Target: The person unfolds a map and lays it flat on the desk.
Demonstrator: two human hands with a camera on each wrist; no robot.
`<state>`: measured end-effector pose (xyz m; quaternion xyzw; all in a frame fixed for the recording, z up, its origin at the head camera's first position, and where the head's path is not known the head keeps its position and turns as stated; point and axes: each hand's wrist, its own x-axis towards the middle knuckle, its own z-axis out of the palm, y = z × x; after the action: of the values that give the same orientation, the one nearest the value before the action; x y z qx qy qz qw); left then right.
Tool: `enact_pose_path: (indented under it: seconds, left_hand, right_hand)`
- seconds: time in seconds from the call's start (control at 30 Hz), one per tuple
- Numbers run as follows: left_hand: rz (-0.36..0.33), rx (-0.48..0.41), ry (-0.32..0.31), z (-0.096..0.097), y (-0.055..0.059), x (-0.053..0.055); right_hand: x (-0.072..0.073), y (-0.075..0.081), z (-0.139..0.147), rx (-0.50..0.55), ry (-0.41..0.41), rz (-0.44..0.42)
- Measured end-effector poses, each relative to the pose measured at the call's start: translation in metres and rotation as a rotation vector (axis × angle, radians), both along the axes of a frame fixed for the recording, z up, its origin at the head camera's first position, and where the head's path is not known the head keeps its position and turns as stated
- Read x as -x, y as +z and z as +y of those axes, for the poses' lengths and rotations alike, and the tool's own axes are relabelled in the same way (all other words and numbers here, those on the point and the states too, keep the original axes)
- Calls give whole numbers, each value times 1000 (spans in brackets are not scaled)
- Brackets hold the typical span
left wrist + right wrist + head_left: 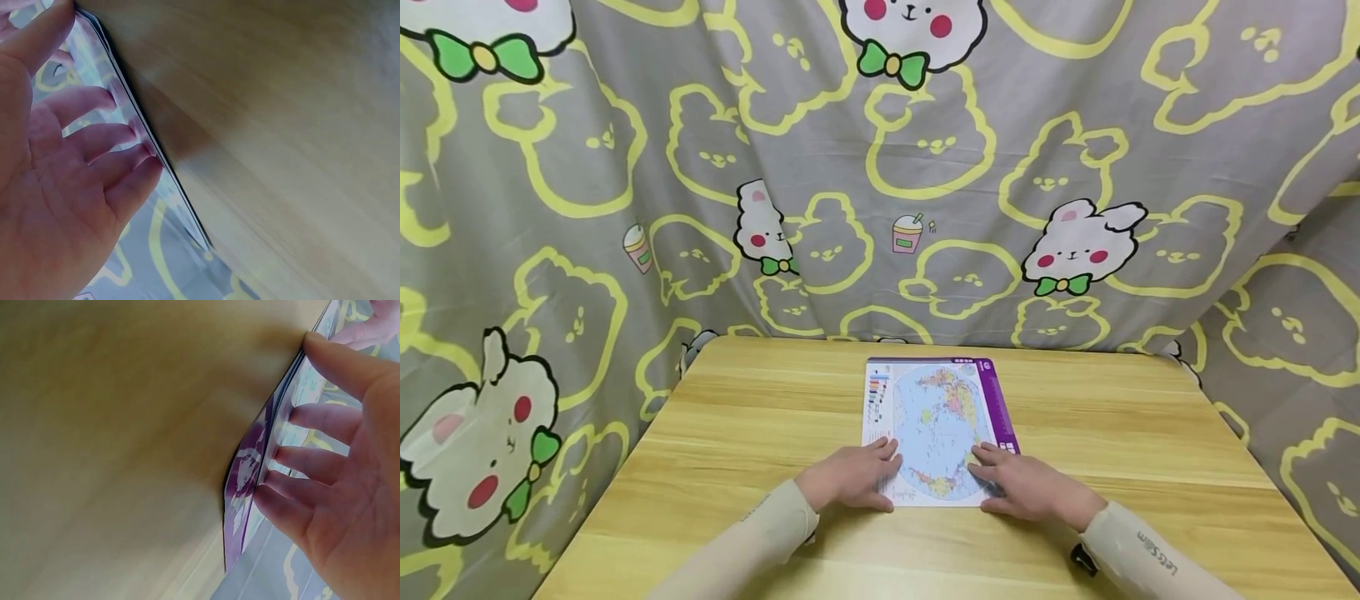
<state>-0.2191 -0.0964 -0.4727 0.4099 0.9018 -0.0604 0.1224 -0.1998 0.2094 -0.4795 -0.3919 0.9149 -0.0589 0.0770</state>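
A world map sheet [936,429] with a purple strip down its right side lies flat on the wooden table. My left hand [859,477] rests on its near left part, fingers spread and fairly straight. On the near right part rests my right hand [1026,483], its fingertips on the map beside the purple strip. Both thumbs are by the near corners. Seen from the left wrist, the fingertips of the left hand [81,150] touch the sheet close to its edge. The right wrist view shows the fingers of the right hand [331,475] on the thin, layered edge.
The wooden table [760,417] extends around the map on all sides. Behind it and along both sides hangs a grey curtain [820,158] with yellow outlines and white cartoon animals. A dark band or strap [1083,560] shows under the right wrist.
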Motion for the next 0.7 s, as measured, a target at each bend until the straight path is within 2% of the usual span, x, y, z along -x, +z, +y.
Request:
enact_pose_path:
  seconds: [0.33,0.7]
  left_hand:
    - [37,35,-24,4,-1,-6]
    - [58,28,-54,7,-1,-12]
  right_hand:
    - [3,2,4,7,1,-47]
    - [4,8,8,14,-27,-93]
